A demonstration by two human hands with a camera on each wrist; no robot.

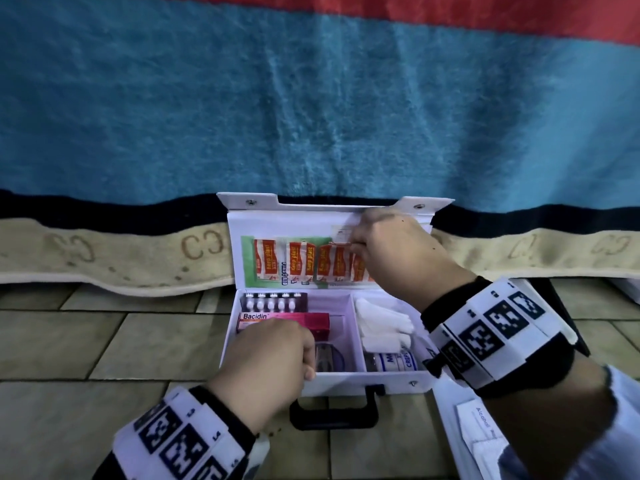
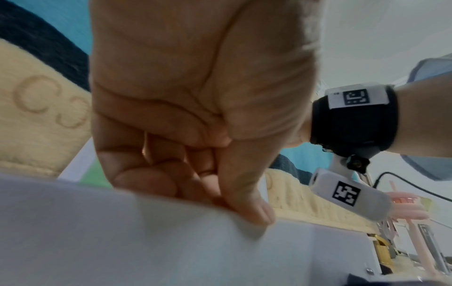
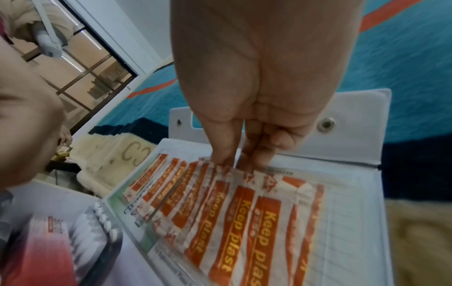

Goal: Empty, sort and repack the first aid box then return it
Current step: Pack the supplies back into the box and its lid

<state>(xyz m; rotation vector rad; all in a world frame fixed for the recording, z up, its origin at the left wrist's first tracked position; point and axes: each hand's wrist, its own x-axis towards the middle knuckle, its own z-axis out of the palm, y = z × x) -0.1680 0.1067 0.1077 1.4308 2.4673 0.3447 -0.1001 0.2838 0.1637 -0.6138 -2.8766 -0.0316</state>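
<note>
The white first aid box [image 1: 363,379] stands open on the tiled floor, its lid [image 1: 311,220] propped upright against a blanket. Orange "Keep plast" plasters [image 1: 301,261] line the lid's inside. My right hand [image 1: 356,242] pinches the top edge of the plasters [image 3: 232,212] between thumb and fingertips [image 3: 220,158]. My left hand [image 1: 308,358] grips the box's front wall [image 2: 122,241], fingers curled over the rim, thumb [image 2: 247,209] outside. Inside lie a pink Bacidin carton [image 1: 311,320], a strip of white ampoules [image 1: 273,301], white gauze [image 1: 381,323] and a crepe bandage roll [image 1: 394,362].
A blue blanket [image 1: 311,116] with a cream hem hangs right behind the box. A black carry handle [image 1: 332,414] sticks out toward me. At the lower right a white tray [image 1: 446,410] holds paper sachets [image 1: 481,427]. Tiled floor [image 1: 104,341] lies to the left.
</note>
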